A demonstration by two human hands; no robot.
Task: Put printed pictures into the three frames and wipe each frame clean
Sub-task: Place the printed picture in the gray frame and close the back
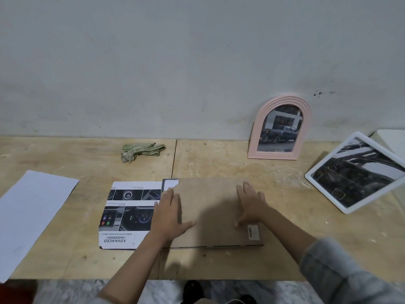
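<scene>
Both hands flat, fingers spread: left hand and right hand press the brown backing board onto the frame lying face-down mid-worktop, beside the printed picture; neither grip holds anything.

Head-worn view, looking forward and down, table close

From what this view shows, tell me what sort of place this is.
Probably a makeshift workspace, not a finished room: a bare plywood worktop set against a scuffed, stained wall, with a marble-patterned floor below its near edge. A crumpled green rag lies on the worktop.
</scene>
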